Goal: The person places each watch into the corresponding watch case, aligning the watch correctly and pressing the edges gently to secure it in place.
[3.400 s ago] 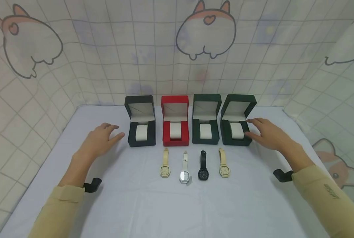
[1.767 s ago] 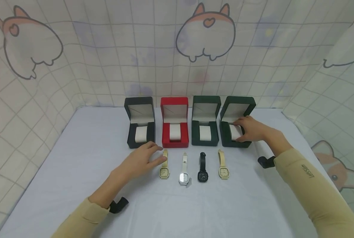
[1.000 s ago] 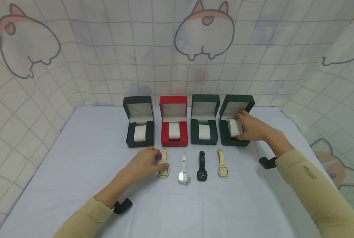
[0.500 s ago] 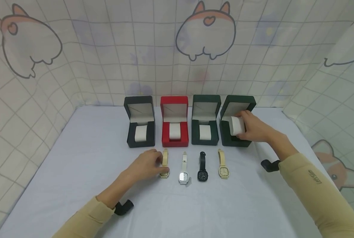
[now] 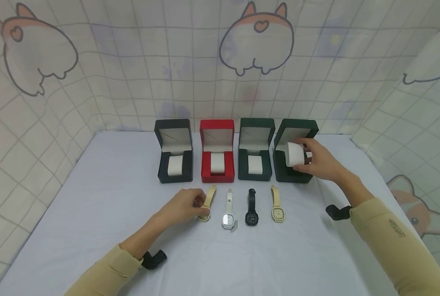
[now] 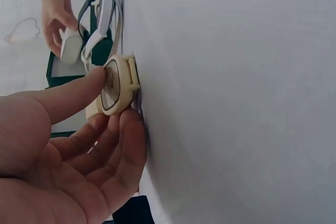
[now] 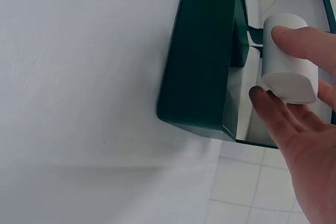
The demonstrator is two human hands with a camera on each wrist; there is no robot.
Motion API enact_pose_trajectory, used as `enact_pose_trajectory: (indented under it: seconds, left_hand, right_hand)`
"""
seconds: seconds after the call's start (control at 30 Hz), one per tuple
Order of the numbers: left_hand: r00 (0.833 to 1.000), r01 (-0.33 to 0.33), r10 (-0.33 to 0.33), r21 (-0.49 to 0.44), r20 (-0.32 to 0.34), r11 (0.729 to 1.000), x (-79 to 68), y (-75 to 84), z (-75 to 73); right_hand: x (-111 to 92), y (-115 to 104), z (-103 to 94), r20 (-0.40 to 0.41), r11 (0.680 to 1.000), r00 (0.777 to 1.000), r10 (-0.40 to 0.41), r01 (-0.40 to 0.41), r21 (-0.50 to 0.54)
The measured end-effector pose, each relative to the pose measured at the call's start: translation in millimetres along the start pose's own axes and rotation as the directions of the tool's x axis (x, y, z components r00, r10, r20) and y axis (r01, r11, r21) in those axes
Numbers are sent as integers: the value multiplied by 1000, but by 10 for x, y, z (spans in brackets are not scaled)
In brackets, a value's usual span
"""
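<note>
My left hand [image 5: 183, 207] pinches a gold-beige wristwatch [image 5: 210, 196], the leftmost of the row. In the left wrist view my thumb presses on its dial [image 6: 111, 87], fingers beneath the case. My right hand [image 5: 325, 162] holds a white watch cushion [image 5: 295, 154] between thumb and fingers, just above the rightmost green watch box [image 5: 291, 176]. The right wrist view shows this cushion [image 7: 286, 61] tilted over the open box [image 7: 202, 51]. On the table lie a silver watch with a white strap [image 5: 229, 209], a black watch [image 5: 252, 207] and another gold-beige watch [image 5: 277, 204].
Left of the rightmost box stand a black box [image 5: 175, 180], a red box [image 5: 217, 179] and another green box [image 5: 254, 177], lids raised, white cushions inside. A white cloth [image 5: 238, 263] covers the table. Patterned curtain [image 5: 142, 82] surrounds the back and sides.
My right hand reached into the rightmost box and drew its cushion up. My left hand came right to the leftmost watch and took hold; its strap end now slants right.
</note>
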State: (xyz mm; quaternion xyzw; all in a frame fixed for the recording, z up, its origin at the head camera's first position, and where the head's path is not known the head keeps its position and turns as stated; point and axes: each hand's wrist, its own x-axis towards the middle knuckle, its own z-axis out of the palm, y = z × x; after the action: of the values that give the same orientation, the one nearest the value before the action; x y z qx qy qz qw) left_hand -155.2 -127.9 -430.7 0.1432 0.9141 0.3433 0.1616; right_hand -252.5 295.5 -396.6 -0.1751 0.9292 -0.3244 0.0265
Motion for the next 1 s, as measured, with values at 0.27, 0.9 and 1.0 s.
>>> enact_pose_trajectory:
  seconds: [0.27,0.9,1.0]
  left_hand:
    - [1000,-7,7,-58,8,998,10,-63,20]
    - [999,21,-26,-222,-20,975,-59,-67,-58]
    - [999,23,-31,-236,-32,971,-56,-67,-69]
  right_hand:
    - [-47,34,68,-34,995,998,48,-45,91]
    - [-104,58,143,-50,983,992,116,-107,148]
    - [-110,65,156,-54,982,992,116,-106,154]
